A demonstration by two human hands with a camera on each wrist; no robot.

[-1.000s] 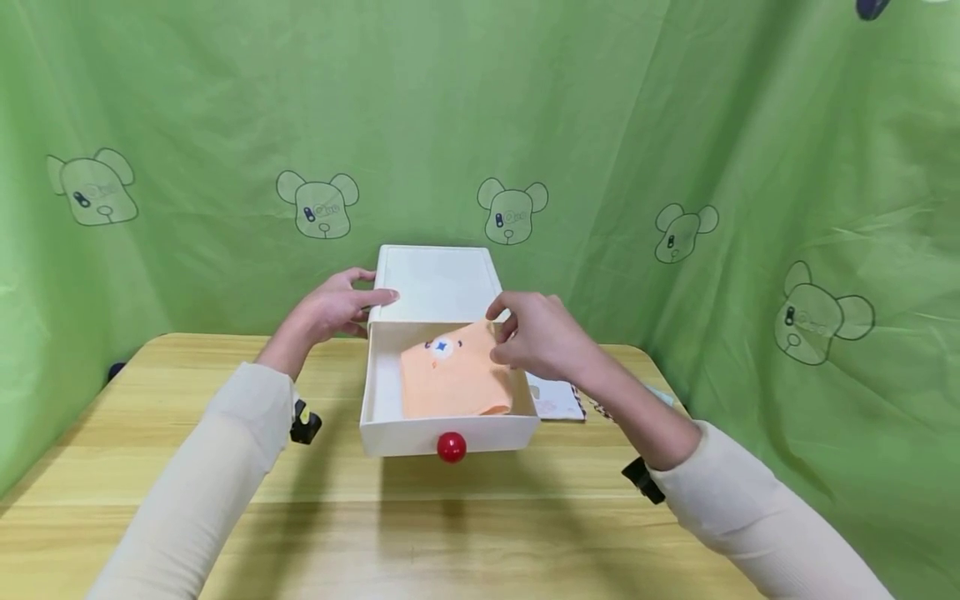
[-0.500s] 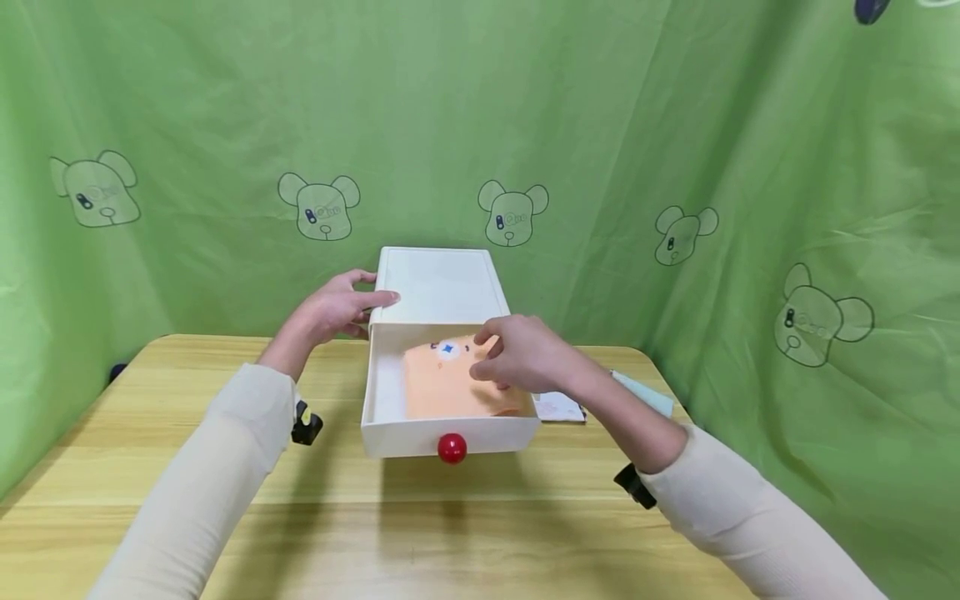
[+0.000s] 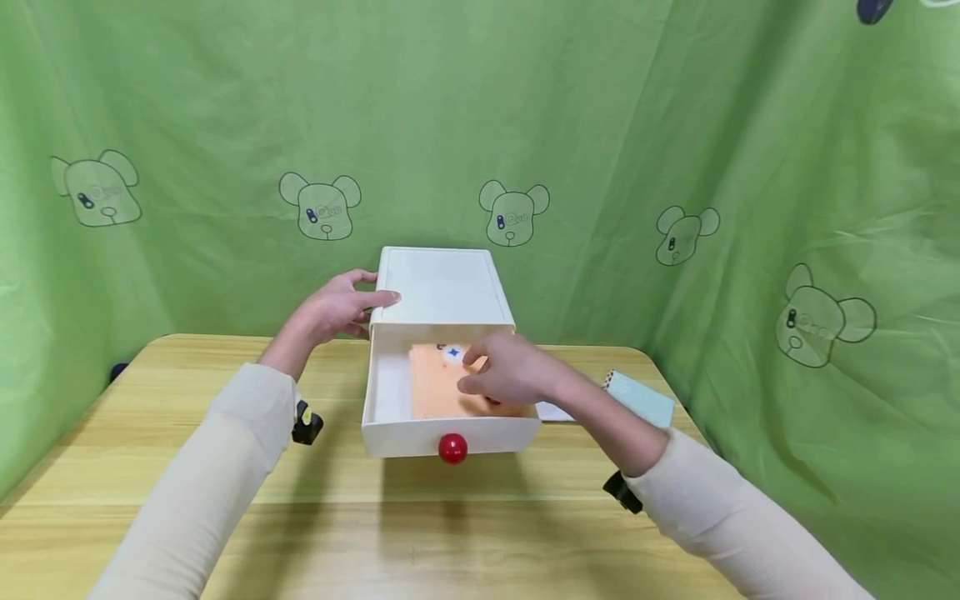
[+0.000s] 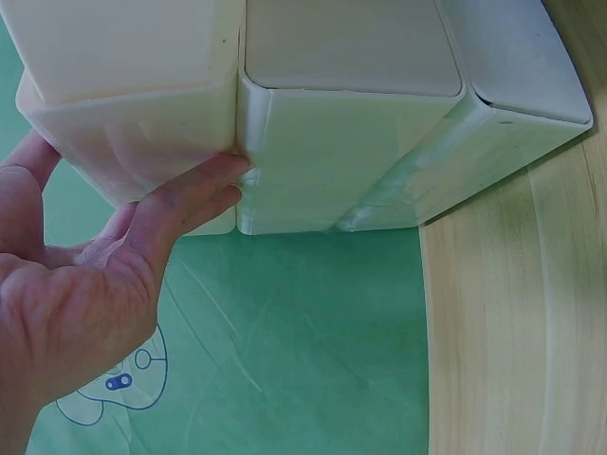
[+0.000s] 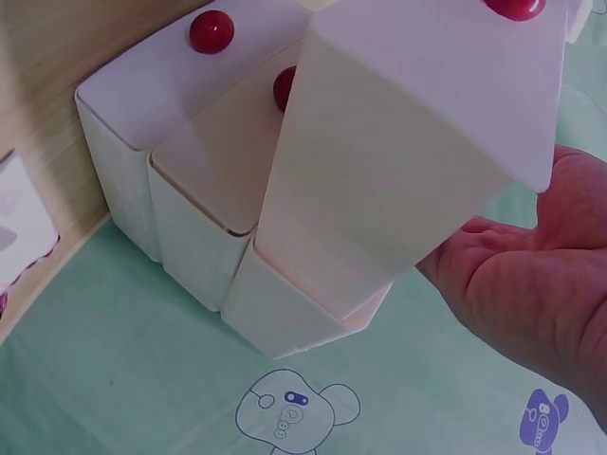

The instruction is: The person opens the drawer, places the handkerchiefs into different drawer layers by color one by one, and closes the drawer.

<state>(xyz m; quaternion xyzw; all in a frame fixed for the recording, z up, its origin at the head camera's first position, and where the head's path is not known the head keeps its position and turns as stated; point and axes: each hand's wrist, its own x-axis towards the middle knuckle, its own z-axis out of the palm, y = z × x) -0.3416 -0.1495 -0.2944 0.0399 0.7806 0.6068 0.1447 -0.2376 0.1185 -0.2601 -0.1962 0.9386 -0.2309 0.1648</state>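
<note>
At the centre of the head view, the right part of the orange cloth [image 3: 433,390] is covered by the right hand [image 3: 510,367], and whether the cloth is touched cannot be told. Right of the drawer [image 3: 408,436], a white item [image 3: 555,412] is partly hidden by the right forearm [image 3: 611,425]. A dark object [image 3: 873,10] at the upper right is cut off and cannot be identified; both sleeves [image 3: 191,475] are cropped at the bottom. In the right wrist view, most right-hand fingers are concealed behind the drawer, and a red knob [image 5: 515,6] is clipped at the top.
</note>
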